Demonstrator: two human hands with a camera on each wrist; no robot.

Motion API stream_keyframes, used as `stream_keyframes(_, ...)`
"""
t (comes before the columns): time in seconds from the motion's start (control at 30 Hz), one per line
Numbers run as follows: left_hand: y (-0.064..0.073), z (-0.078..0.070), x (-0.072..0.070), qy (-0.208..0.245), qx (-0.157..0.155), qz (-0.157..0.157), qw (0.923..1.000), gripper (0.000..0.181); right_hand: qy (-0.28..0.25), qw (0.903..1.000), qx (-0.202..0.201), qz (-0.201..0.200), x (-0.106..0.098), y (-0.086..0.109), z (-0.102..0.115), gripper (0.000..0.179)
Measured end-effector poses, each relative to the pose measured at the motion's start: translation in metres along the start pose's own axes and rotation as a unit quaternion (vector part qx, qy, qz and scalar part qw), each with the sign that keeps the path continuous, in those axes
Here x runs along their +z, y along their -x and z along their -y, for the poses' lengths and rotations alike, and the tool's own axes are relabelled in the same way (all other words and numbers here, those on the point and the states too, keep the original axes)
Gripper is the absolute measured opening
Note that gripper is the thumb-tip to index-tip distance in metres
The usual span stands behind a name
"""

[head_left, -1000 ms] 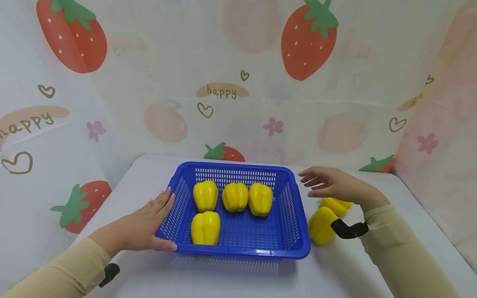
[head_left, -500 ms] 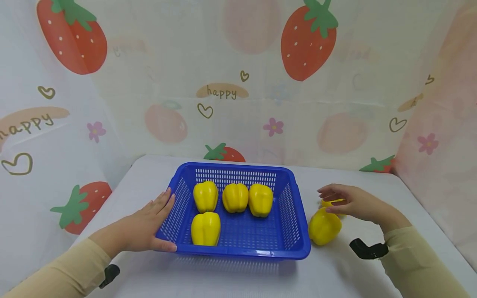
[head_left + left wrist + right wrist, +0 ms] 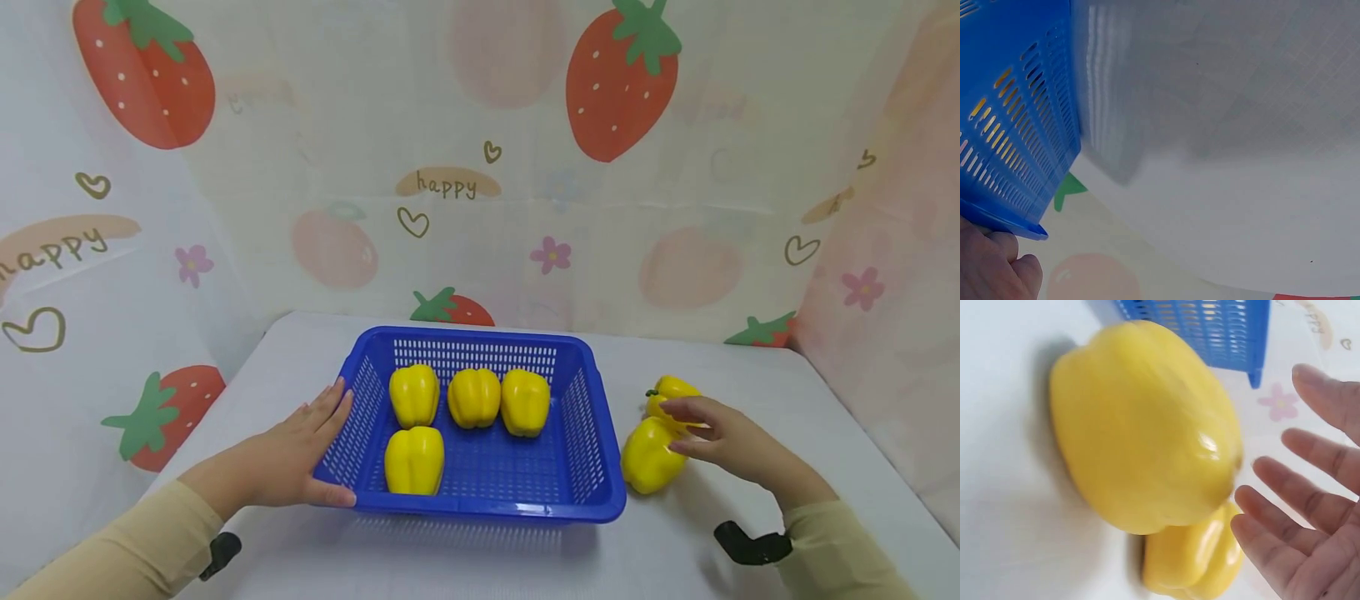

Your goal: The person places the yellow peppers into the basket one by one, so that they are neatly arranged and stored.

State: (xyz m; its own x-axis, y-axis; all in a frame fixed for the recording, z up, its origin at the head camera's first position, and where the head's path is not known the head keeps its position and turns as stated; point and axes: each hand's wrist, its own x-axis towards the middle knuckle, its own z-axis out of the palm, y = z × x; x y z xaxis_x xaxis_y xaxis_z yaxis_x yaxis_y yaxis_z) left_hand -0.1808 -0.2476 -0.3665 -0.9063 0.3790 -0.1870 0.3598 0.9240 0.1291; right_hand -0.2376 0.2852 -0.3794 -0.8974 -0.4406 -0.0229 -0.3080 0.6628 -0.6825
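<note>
My left hand rests on the left rim of a blue plastic basket, fingers stretched along it and the thumb at the front corner. Several yellow bell peppers stand inside the basket. Right of it, on the white table, are two more: a nearer bell pepper and a farther bell pepper with a green stem. Over these two hovers my right hand, its fingers spread. In the right wrist view, a gap shows between the fingertips and the large near pepper.
White cloth covers the table. Behind and at both sides hang printed curtains with strawberries, hearts and flowers. A black strap piece sticks out at the right wrist, and a similar black piece at the left.
My right hand has moved right, down and toward me, from beside the basket's right rim to over the two loose peppers. My left hand and the basket stay in place.
</note>
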Motion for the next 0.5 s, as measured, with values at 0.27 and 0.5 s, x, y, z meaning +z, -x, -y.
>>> stream_keyframes(0.27,0.001,-0.001,-0.001,0.005,-0.003,0.001,1.0,0.124,0.045,0.9981,-0.002,-0.042,0.012,-0.002,-0.003,0.058)
stream_keyframes(0.5,0.001,-0.001,-0.002,0.004,-0.006,0.002,1.0,0.124,0.076,0.9954,0.036,-0.045,0.016,-0.006,-0.006,0.054)
